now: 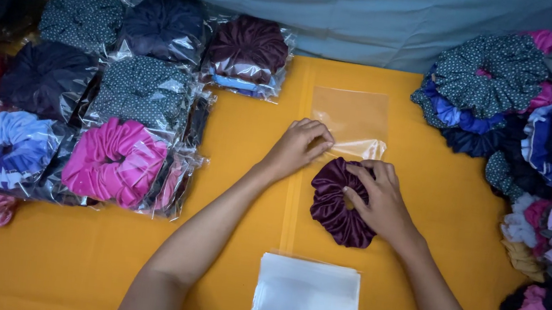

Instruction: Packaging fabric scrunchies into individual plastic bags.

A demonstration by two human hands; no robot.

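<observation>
An orange table point(99, 259) runs beneath both hands, grey-blue cloth point(380, 12) beyond them. Bagged scrunchies point(115, 159) lie outward of the left hand point(297, 147), which pinches the clear bag point(350, 121). The right hand point(378, 200) grips the dark purple scrunchie point(333, 209) at the bag's mouth.

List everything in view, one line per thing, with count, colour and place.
scrunchie: one, dark purple, table centre, under the right hand
clear bag: one, open end at the left hand's fingertips
bag stack: one pile, clear, near edge
bagged scrunchies: about ten, navy, dotted, maroon, pink, blue, left side
loose scrunchies: large heap, mixed colours, right side
table: orange cover
cloth: grey-blue, behind
left hand: on the bag opening
right hand: gripping the scrunchie
</observation>
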